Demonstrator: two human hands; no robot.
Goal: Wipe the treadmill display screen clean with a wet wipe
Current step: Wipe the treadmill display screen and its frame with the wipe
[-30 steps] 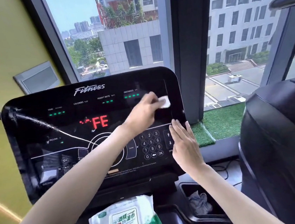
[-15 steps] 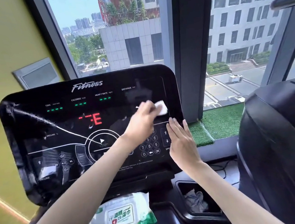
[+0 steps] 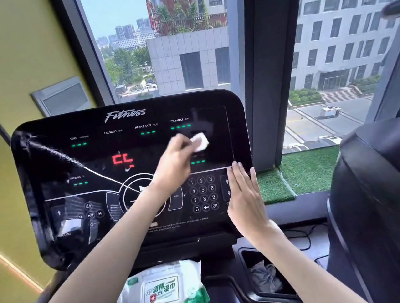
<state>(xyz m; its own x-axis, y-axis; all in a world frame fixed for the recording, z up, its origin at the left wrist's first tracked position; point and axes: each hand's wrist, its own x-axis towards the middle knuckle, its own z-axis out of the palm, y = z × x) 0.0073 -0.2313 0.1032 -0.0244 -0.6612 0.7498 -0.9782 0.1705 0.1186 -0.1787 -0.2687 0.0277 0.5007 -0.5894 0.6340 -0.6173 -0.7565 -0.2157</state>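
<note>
The black glossy treadmill display screen [image 3: 95, 158] fills the middle of the view, with red digits, green dashes and a number keypad. My left hand [image 3: 172, 162] holds a small folded white wet wipe [image 3: 200, 142] pressed against the upper right part of the screen, just under the DISTANCE readout. My right hand [image 3: 245, 196] lies flat with fingers straight on the right edge of the console, beside the keypad.
A green and white pack of wet wipes [image 3: 160, 295] sits on the tray below the console. A crumpled grey cloth [image 3: 265, 276] lies in the right cup holder. Another black machine [image 3: 387, 204] stands close on the right. A window and green turf sill [image 3: 308, 169] are behind.
My left hand with the wipe has moved slightly left and down across the screen, then back near the upper right. The right hand has stayed on the console's right edge.
</note>
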